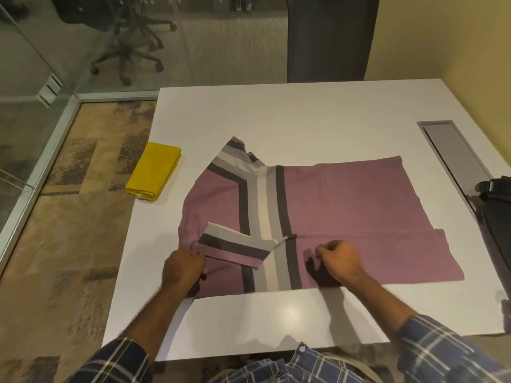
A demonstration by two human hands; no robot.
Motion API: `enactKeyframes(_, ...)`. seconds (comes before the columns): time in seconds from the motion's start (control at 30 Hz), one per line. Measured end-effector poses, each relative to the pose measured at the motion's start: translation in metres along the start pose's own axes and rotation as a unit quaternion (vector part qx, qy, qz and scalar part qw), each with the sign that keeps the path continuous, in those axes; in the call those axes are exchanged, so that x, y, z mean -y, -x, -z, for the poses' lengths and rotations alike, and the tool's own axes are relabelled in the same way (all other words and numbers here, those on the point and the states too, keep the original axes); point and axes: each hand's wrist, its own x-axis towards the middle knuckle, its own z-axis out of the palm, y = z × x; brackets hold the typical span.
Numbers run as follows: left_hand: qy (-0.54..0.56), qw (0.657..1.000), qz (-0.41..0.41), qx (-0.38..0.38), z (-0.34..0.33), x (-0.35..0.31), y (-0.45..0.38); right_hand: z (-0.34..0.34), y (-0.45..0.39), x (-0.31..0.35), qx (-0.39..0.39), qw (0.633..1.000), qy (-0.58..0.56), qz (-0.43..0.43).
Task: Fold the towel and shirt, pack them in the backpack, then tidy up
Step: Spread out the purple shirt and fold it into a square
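A mauve shirt (345, 205) with grey, white and dark stripes lies flat on the white table (276, 114). Its near sleeve (235, 244) is folded across the body. My left hand (184, 268) pinches the shirt's fabric at the left end of that sleeve. My right hand (341, 259) pinches the fabric just right of the stripes, near the front fold. A folded yellow towel (153, 171) rests at the table's left edge. Only a part of the black backpack (495, 214) shows, at the right edge of the frame.
A grey cable slot (453, 156) is set into the table at the right. A dark chair back (329, 37) stands behind the far edge. An office chair (124, 37) sits beyond the glass wall (33, 87) at the left. Patterned carpet lies left of the table.
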Motion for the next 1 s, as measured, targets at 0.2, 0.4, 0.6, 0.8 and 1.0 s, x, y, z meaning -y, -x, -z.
enactKeyframes(0.2, 0.159, 0.980, 0.103, 0.053, -0.023, 0.016, -0.009, -0.076, 0.018, 0.050, 0.149, 0.940, -0.258, -0.167)
enactKeyframes(0.4, 0.125, 0.987, 0.039, 0.097, -0.023, 0.007, -0.005, -0.109, 0.016, 0.073, 0.124, 0.899, -0.370, -0.200)
enactKeyframes(0.6, 0.243, 0.964, 0.077, 0.082, -0.015, 0.010, -0.014, -0.093, 0.003, 0.074, 0.190, 0.818, -0.514, -0.176)
enactKeyframes(0.8, 0.295, 0.943, 0.132, 0.080, -0.024, 0.016, 0.001, -0.094, 0.000, 0.073, 0.263, 0.752, -0.574, -0.187)
enactKeyframes(1.0, 0.195, 0.973, 0.073, 0.096, -0.026, -0.025, -0.016, -0.101, 0.000, 0.067, 0.215, 0.806, -0.517, -0.194)
